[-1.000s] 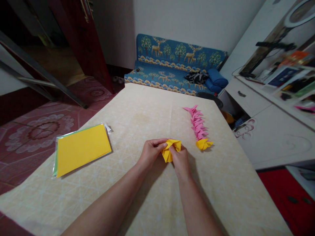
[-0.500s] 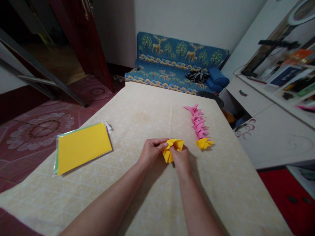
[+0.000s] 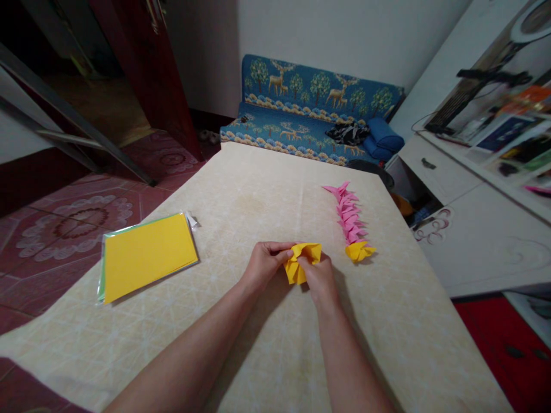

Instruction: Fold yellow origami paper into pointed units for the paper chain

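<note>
A small folded yellow paper piece [image 3: 300,263] is pinched between both hands above the middle of the table [image 3: 258,189]. My left hand [image 3: 263,266] grips its left side with thumb and fingers closed. My right hand [image 3: 318,278] pinches its right side. To the right lies a chain of folded pink paper pieces [image 3: 348,212] ending in a yellow piece [image 3: 359,251], a short way from my right hand.
A clear packet of coloured paper sheets [image 3: 147,255], yellow on top, lies at the table's left edge. A blue patterned sofa [image 3: 310,115] stands beyond the far edge. White cabinets [image 3: 469,229] run along the right side. Red tiled floor lies to the left.
The view has shifted slightly. Both hands stay closed on the yellow piece in nearly the same place, with only small finger movements.
</note>
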Demonstrator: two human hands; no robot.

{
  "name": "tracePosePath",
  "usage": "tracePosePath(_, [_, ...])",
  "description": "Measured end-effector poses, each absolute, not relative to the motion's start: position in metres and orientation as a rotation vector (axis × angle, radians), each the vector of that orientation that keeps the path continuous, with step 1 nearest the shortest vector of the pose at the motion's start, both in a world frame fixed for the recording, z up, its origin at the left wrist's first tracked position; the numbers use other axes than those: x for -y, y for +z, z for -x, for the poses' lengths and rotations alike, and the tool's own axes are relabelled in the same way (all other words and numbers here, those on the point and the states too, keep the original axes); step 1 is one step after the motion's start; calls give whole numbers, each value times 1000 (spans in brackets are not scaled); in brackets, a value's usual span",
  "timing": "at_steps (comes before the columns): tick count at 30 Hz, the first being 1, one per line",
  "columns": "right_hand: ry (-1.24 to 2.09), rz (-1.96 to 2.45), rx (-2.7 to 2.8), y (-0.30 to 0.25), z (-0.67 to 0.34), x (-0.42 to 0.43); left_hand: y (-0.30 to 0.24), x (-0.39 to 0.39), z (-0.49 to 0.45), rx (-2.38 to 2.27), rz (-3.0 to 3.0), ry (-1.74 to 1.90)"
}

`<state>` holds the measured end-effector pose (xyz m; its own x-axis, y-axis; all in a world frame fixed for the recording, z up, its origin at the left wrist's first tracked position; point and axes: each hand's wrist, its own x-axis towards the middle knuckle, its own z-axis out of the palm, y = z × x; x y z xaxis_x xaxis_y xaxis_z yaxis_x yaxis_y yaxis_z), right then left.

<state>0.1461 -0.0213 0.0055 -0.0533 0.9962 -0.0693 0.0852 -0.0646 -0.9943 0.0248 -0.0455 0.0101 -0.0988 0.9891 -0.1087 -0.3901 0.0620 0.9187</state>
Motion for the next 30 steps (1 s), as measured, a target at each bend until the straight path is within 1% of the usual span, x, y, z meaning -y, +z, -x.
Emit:
tracePosePath(5, [1217, 1373, 1271, 7, -146, 21, 12, 47, -25, -1014, -797, 1375])
tracePosePath(21, [1228, 1364, 1284, 3, -147, 21, 12, 47, -18, -989, -729, 1252])
tracePosePath(30, [1145, 1445, 1321, 6, -143, 22, 15, 47, -24, -1046, -699, 1333])
